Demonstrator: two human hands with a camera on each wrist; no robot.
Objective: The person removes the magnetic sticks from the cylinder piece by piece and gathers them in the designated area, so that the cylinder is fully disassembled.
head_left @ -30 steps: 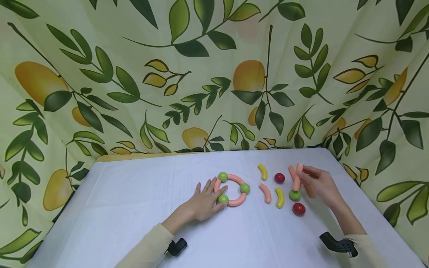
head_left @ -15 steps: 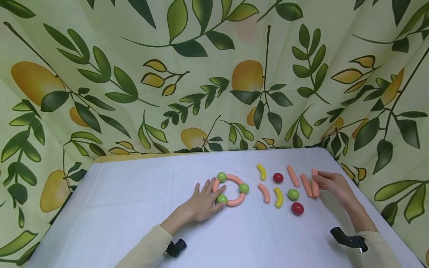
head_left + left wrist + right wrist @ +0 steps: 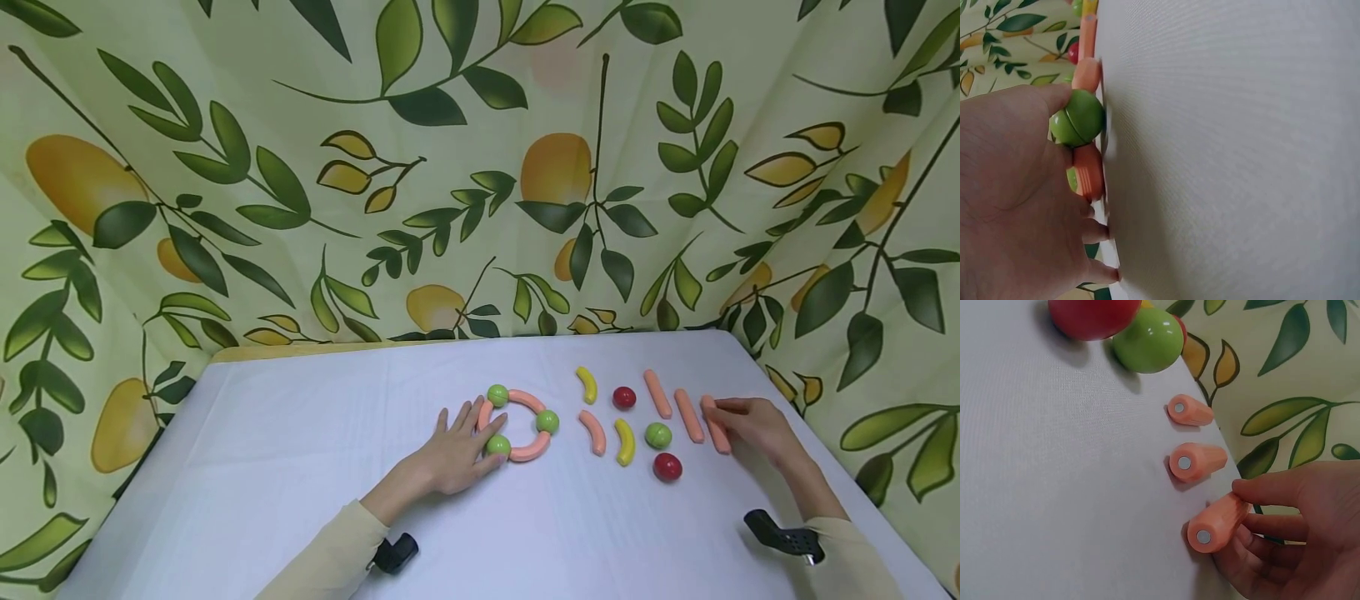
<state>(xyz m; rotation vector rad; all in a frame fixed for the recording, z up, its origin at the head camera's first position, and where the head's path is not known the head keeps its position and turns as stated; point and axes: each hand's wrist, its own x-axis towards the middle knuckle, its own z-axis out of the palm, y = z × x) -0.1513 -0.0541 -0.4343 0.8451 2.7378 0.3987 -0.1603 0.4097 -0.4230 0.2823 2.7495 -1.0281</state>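
My right hand (image 3: 757,429) pinches a straight salmon-pink magnetic rod (image 3: 716,425) at the right end of a row. In the right wrist view this held rod (image 3: 1217,524) lies low against the white cloth, with a silver disc on its end. Two matching rods, a middle one (image 3: 688,415) and a far one (image 3: 657,393), lie beside it. My left hand (image 3: 453,458) rests with fingers spread at a ring of curved pink rods (image 3: 529,450) and green balls (image 3: 547,422). The thumb touches the near green ball (image 3: 1079,119); fingers partly cover the ring's left side.
Left of the straight rods lie a loose green ball (image 3: 658,435), two red balls, near (image 3: 667,467) and far (image 3: 624,397), two curved yellow rods (image 3: 625,442) and a curved pink rod (image 3: 592,432). A leaf-patterned curtain (image 3: 480,183) hangs behind the white-covered table (image 3: 300,442).
My right hand has carried the straight pink rod rightward from above the green ball and brought it down to the table beside the other two. The left hand stays put.
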